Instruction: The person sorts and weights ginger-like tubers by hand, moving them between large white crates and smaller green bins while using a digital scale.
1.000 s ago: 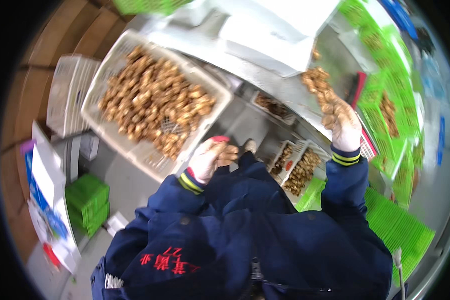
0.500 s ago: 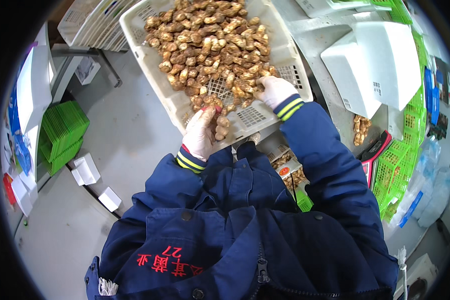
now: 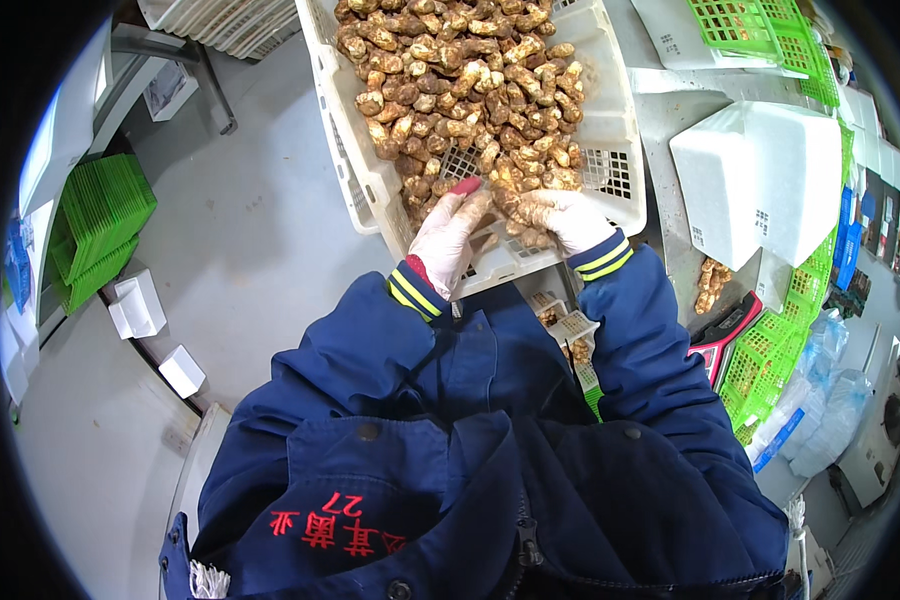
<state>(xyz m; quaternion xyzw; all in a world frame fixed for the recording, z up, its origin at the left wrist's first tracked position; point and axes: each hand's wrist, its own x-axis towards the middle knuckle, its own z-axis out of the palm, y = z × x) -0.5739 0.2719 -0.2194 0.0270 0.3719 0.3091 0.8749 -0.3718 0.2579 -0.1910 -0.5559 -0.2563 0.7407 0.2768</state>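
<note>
A white plastic crate point(image 3: 625, 200) with slotted sides holds a heap of brown and cream mushrooms point(image 3: 460, 85). Over its near end, both gloved hands come close together. My right hand point(image 3: 570, 220) is closed on a mushroom point(image 3: 510, 203), with others touching just below its fingers. My left hand point(image 3: 444, 240) is closed beside it, thumb and fingers drawn together, a red patch point(image 3: 465, 186) showing at the tip. What its fingers hold is mostly hidden.
Right of the crate, a metal table bears white foam boxes point(image 3: 760, 180), a small mushroom pile point(image 3: 711, 284), a red-edged scale point(image 3: 725, 335) and green baskets point(image 3: 765, 365). Stacked green baskets point(image 3: 100, 225) stand at left. Below the crate is another container of mushrooms point(image 3: 580, 350).
My left hand has moved right and up toward the right hand, which has shifted slightly right and down. The crate appears farther up and right in view.
</note>
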